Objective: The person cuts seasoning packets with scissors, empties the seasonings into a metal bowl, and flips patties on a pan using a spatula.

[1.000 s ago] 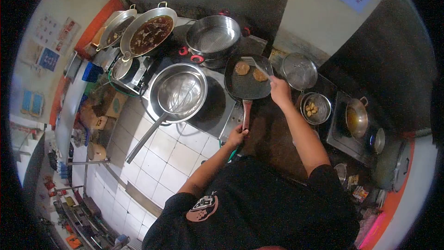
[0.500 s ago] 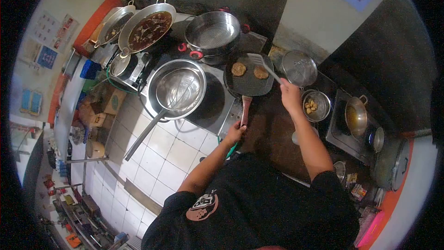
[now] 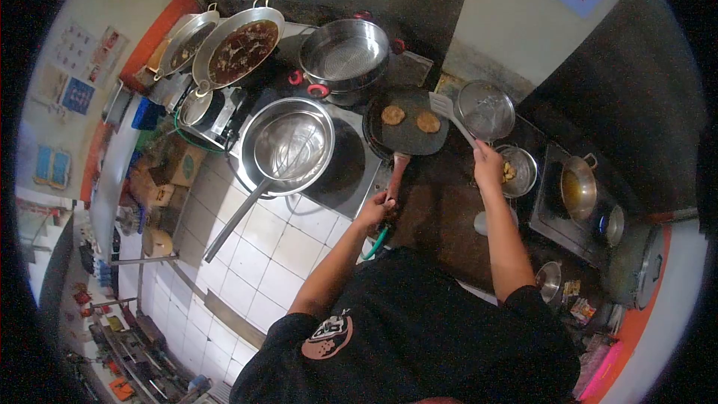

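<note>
My left hand (image 3: 376,209) is closed around the brown handle of a dark square frying pan (image 3: 410,138). Two browned patties (image 3: 393,115) lie side by side in the pan, apart from each other. In my right hand (image 3: 488,165) is a grey slotted spatula (image 3: 453,114), gripped by its handle. The spatula's blade is at the pan's right edge, beside the right-hand patty (image 3: 428,122) and not under it. Right of the blade sits a round mesh strainer (image 3: 485,110). A metal bowl (image 3: 526,172) with yellowish pieces is partly hidden behind my right hand.
Left of the pan, a large steel bowl (image 3: 327,151) holds a long-handled strainer and a whisk. Behind stands a steel pot (image 3: 344,50) with red handles. Two wide pans, one with dark oil (image 3: 243,51), stand at back left. A wok (image 3: 577,191) sits on the right burner.
My right hand and the spatula have moved right, from over the right-hand patty to the pan's edge. The pan and both patties have shifted slightly right. My left hand keeps its grip.
</note>
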Demonstrator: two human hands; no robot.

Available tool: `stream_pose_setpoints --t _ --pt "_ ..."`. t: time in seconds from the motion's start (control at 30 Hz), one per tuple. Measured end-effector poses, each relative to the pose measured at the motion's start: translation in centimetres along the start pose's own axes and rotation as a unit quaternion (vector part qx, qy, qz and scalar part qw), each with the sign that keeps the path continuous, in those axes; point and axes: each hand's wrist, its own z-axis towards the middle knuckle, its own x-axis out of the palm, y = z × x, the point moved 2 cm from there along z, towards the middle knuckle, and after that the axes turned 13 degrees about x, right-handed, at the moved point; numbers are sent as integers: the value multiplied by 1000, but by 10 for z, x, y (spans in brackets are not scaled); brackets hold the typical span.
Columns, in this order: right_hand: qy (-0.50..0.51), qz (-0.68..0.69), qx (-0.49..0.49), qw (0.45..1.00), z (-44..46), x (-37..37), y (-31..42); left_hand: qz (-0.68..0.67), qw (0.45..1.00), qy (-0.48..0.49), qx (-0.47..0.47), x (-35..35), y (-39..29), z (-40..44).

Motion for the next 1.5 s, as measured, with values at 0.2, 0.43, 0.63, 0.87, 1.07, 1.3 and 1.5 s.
stream_pose_setpoints --t 0.2,0.43,0.63,0.87,1.07,1.3,1.5 --pt "14 25 61 998 -9 -7 2 -57 998 25 6 3 -2 15" --pt "31 49 74 996 -10 -7 -7 -20 998 27 46 -2 11 21" --pt "29 8 14 999 0 14 8 -1 998 21 55 -1 5 20" --pt "24 -160 -45 986 11 58 46 9 999 -24 -19 0 -5 10" --pt "20 -102 -75 992 14 57 41 16 999 -4 29 -3 9 17" --pt "54 -158 -50 985 -18 29 62 -19 999 -22 37 -6 14 4" --pt "73 -218 -77 970 -51 72 76 13 999 -15 30 0 1 -1"
